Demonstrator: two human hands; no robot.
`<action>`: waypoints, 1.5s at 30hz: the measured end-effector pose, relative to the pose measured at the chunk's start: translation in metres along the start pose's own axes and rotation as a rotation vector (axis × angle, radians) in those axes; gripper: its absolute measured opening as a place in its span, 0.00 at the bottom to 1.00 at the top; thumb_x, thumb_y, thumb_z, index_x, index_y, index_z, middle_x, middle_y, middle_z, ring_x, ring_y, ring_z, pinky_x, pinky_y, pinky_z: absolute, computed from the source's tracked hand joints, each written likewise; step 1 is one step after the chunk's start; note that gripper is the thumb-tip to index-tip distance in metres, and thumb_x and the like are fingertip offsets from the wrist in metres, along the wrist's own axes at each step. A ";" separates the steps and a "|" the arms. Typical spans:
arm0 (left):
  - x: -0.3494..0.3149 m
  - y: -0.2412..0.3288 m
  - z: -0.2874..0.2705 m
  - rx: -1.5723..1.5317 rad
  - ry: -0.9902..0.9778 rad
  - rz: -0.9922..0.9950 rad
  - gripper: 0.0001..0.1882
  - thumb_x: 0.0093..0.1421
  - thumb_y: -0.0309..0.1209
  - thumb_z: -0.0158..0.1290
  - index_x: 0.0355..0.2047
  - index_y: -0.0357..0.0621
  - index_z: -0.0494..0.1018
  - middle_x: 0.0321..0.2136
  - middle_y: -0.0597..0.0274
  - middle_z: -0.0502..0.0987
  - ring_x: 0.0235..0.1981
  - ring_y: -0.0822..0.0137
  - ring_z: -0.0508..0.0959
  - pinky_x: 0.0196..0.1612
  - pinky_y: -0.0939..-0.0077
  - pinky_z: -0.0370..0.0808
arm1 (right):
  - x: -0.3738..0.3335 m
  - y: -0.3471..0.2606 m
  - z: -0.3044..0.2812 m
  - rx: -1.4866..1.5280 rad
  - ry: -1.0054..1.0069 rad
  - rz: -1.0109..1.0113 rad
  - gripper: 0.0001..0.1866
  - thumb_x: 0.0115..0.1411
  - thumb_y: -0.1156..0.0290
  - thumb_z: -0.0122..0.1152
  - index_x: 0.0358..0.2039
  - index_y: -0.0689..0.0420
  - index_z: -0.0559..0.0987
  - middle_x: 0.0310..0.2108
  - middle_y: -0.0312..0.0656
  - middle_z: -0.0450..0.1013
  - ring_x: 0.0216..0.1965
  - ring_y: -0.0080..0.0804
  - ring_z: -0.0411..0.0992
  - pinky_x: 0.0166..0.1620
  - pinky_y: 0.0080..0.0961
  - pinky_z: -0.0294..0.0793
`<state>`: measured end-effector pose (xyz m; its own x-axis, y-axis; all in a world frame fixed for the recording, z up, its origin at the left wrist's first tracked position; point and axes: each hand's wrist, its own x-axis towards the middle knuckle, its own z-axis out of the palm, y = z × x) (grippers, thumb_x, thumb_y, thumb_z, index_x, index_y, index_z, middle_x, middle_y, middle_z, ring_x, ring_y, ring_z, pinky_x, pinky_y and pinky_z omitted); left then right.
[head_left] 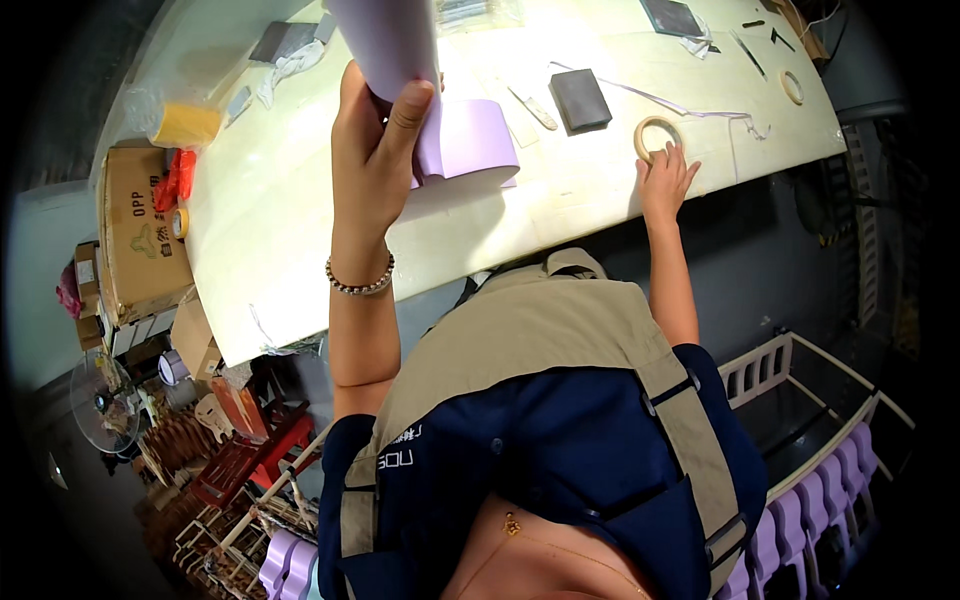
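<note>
My left hand (378, 165) is closed around a smooth lilac curved piece (385, 45), held raised over the table, its thumb pressed on the near side. The piece's top end runs out of view. Its broad, rounded lower part (482, 138) stretches right, close above the tabletop; whether it touches cannot be told. On the right, the fingers of my right hand (664, 185) are spread, their tips at the near rim of a tan roll of tape (643, 128) lying flat. Between the hands lies a dark grey block (580, 100), with a pale flat blade-like tool (534, 106) beside it.
The pale worktable (290, 215) carries a thin lilac strip (660, 101), a second tape roll (791, 87) and a yellow roll (188, 125). Cardboard boxes (145, 255) and a fan (103, 402) stand left. Lilac pieces (820, 490) hang on a rack at lower right.
</note>
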<state>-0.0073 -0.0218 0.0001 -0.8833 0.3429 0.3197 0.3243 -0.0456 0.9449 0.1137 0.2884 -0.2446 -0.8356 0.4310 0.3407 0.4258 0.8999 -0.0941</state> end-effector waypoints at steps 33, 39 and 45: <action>-0.004 0.031 0.011 0.551 0.070 0.480 0.11 0.38 0.23 0.66 0.26 0.47 0.80 0.35 0.65 0.64 0.36 0.71 0.74 0.37 0.79 0.78 | 0.051 -0.172 -0.214 1.129 0.185 -0.457 0.14 0.54 0.71 0.59 0.42 0.57 0.74 0.18 0.32 0.68 0.19 0.23 0.64 0.31 0.20 0.59; -0.007 0.031 -0.009 0.645 0.214 0.385 0.05 0.47 0.28 0.62 0.25 0.43 0.78 0.34 0.64 0.68 0.39 0.68 0.72 0.44 0.74 0.71 | 0.063 -0.155 -0.191 0.965 0.299 -0.365 0.16 0.52 0.70 0.62 0.43 0.48 0.75 0.16 0.31 0.70 0.13 0.24 0.63 0.22 0.22 0.58; -0.004 0.035 -0.006 0.666 0.076 0.403 0.21 0.43 0.34 0.65 0.41 0.54 0.79 0.37 0.68 0.64 0.40 0.70 0.66 0.47 0.78 0.65 | 0.058 -0.172 -0.210 1.294 0.152 -0.406 0.13 0.56 0.71 0.58 0.42 0.57 0.72 0.13 0.32 0.66 0.15 0.26 0.59 0.28 0.20 0.59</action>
<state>0.0061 -0.0303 0.0325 -0.6672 0.3533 0.6558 0.7386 0.4277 0.5210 0.0650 0.1449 -0.0120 -0.7411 0.1882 0.6445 -0.5349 0.4147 -0.7361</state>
